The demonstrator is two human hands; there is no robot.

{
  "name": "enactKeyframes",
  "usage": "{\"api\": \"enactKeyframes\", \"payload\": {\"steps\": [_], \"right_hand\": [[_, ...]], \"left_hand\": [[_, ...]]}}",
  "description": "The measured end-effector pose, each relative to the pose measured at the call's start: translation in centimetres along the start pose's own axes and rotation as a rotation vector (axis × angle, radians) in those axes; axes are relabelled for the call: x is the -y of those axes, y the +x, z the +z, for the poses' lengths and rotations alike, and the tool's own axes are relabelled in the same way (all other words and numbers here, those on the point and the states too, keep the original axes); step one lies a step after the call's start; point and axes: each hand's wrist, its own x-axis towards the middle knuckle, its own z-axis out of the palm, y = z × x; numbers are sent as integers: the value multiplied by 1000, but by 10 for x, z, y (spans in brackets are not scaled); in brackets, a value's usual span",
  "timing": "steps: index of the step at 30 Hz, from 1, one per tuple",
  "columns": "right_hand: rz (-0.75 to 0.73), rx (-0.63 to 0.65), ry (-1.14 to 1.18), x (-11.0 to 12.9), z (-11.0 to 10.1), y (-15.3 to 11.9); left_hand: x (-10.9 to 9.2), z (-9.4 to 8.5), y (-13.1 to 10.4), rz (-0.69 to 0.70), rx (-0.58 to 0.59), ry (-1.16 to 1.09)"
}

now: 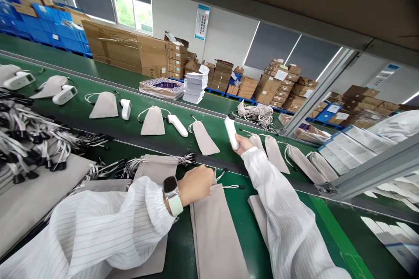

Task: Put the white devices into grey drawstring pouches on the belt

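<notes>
In my right hand (242,144) is a white handheld thermometer (231,132) with a dark tip, held upright above the green conveyor belt. My left hand (198,184), wearing a watch, has its fingers curled on the top end of a beige drawstring pouch (219,231) lying flat on the near worktop. Its fingertips are partly hidden. On the belt between my hands lies another beige pouch (204,137). A second white thermometer (177,125) rests left of it, beside a beige pouch (153,122).
Piled pouches with white cords (39,139) fill the left side. More pouches (275,153) lie right of my right hand. A metal post (356,161) slants up at the right, near white boxes (343,148). A paper stack (195,87) stands beyond the belt.
</notes>
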Motion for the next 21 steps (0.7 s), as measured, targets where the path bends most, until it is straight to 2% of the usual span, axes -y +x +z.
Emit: {"api": "enactKeyframes", "payload": {"steps": [3,7,10,13,16,19,21], "right_hand": [[6,77,262,7,1,-7],[66,91,429,8,5,-10],[48,78,504,10,5,-11],[-61,61,587,15,4,-14],[-144,77,574,18,5,-17],[-130,105,537,17,7,-19],[-112,109,541,15,7,-19]], "left_hand": [[-3,-3,-1,42,81,17],[-8,-5,-3,86,253,40],[-8,-3,-4,132,184,-3],[-5,1,-3,183,120,-33],[-4,3,-2,198,117,-47],[-7,0,-3,183,120,-25],[-11,-2,-7,131,167,29]]}}
